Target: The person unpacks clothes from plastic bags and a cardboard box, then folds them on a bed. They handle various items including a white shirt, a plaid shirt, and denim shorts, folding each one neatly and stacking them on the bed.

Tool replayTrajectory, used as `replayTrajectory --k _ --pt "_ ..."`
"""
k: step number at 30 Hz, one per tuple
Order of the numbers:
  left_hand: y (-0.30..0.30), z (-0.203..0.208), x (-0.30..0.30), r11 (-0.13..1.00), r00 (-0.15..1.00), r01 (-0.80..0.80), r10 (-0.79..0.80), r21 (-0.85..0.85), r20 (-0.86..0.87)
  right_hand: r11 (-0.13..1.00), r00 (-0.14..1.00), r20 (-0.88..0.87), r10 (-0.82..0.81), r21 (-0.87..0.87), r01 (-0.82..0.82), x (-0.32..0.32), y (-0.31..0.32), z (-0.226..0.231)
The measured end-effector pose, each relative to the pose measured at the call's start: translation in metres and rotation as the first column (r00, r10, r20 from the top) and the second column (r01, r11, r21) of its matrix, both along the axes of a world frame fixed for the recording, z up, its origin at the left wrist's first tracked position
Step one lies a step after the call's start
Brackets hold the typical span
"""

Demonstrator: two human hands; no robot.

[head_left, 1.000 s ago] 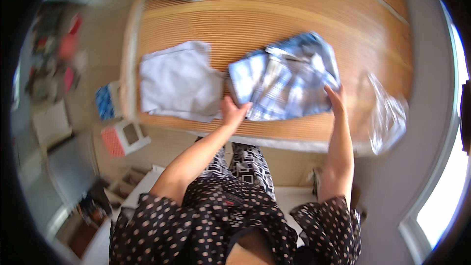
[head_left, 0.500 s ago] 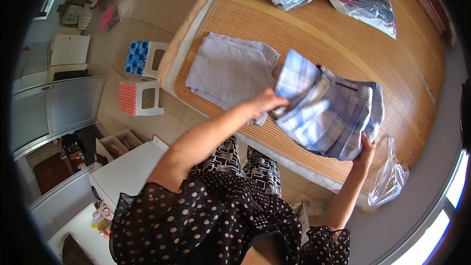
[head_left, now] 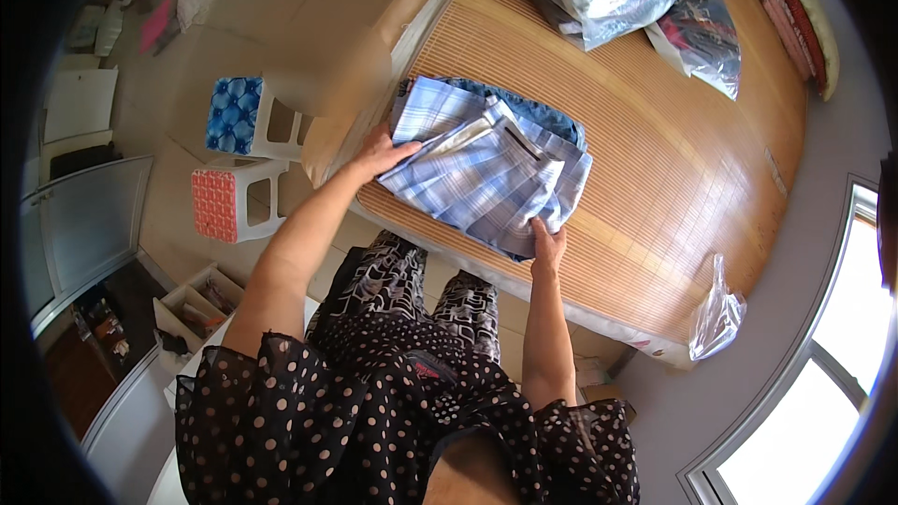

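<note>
A folded blue plaid garment (head_left: pixel 486 173) lies on the bamboo-matted bed (head_left: pixel 673 159), near its front edge. The left hand (head_left: pixel 379 151) rests open on the garment's left side; the right hand (head_left: pixel 548 243) pinches its near corner.

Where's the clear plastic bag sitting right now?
In the head view, the clear plastic bag hangs off the bamboo mat's near right edge, right of the right hand on the plaid shirt.
</note>
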State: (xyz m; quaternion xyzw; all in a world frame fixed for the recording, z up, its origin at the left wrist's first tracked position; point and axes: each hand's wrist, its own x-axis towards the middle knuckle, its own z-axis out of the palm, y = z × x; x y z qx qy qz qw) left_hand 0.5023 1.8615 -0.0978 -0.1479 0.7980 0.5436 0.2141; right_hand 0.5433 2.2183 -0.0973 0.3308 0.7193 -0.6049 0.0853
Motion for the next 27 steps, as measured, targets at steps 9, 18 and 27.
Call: replayTrajectory --k 9,18,27 --pt "0.008 -0.030 0.007 0.889 0.816 -0.353 0.139 0.292 0.561 0.967 0.975 0.216 0.057 -0.255 0.000 -0.013 0.021 -0.013" --pt "0.000 0.048 0.048 0.728 0.831 -0.486 0.215 0.484 0.513 0.771 0.922 0.297 0.247 -0.636 -0.002 -0.022 0.010 0.058" --pt "-0.166 0.123 0.137 0.624 0.745 -0.654 0.433 0.428 0.508 0.559 0.892 0.082 0.445 -0.803 -0.205 -0.027 -0.168 0.115"
